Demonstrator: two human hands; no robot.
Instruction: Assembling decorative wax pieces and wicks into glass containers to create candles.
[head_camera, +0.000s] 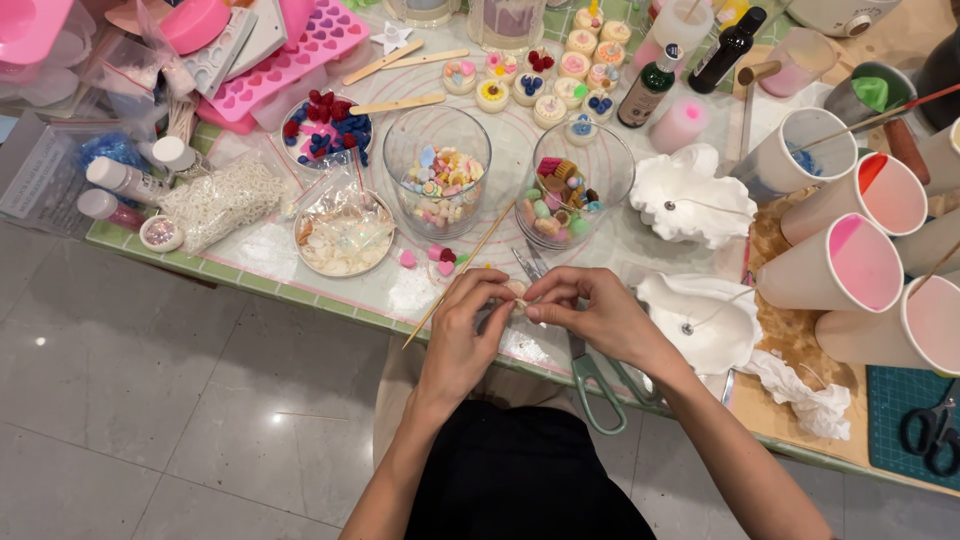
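At the far left of the bench I see a clear plastic box cut off by the frame edge, then small white-capped bottles and a heap of white beads. Next comes a bowl of red and blue pieces, and below it a shallow dish of pale flakes under a crinkled clear bag. A glass bowl of pastel bits follows, with a thin wooden stick slanting down past it toward my wrist.

My left hand sits at the bench's near edge, its grip pressed together, thumb and forefinger pinching a small pale piece. The piece is mostly covered by fingertips, so I can't tell its shape. My right hand meets it from the other side, its grip also pinched on the same piece. Green-handled scissors lie partly under the right hand, blades hidden.

Further right stand a second glass bowl of coloured shapes, two white shell-shaped moulds with wicks, and paper cups of pink wax, the outermost cut off. Black scissors lie on a green mat at the edge.
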